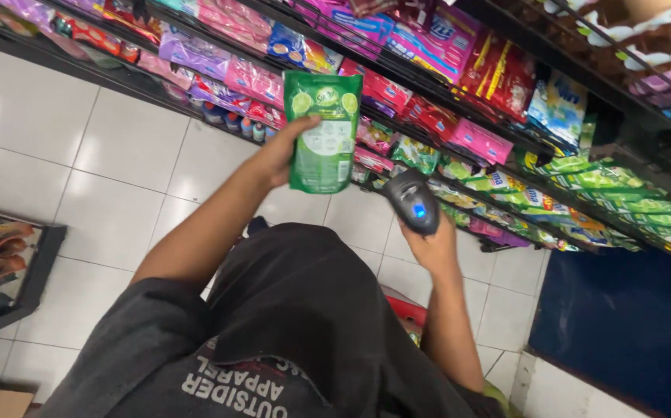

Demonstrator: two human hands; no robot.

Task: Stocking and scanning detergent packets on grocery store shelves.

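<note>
— Nearest first?
— Just below and right of the green pouch [324, 131]: right hand [434, 249] wrapped tight round a dark handheld scanner [412, 200], blue light glowing, head tilted up toward the pouch.
— And the pouch itself?
— Held upright in mid-air by the left hand [280, 155], fingers clamped on its left edge, printed back panel toward the camera. Near the scanner, not touching.
— Step in hand?
— Looks like a scan of the pouch, not quite lined up yet. Calls for the code panel turned square to the scanner's window, both held steady and near.
— Containers?
— Below the pouch, beside the right forearm: a red basket [407, 310], mostly hidden by the dark shirt; contents impossible to tell. Far left and below the pouch: a black rack [41, 259] with brownish packets. Behind and above the pouch: long dark shelves [506, 35] crammed with sachets, pink and purple up left, red and pink up right, rows of green packs far right.
</note>
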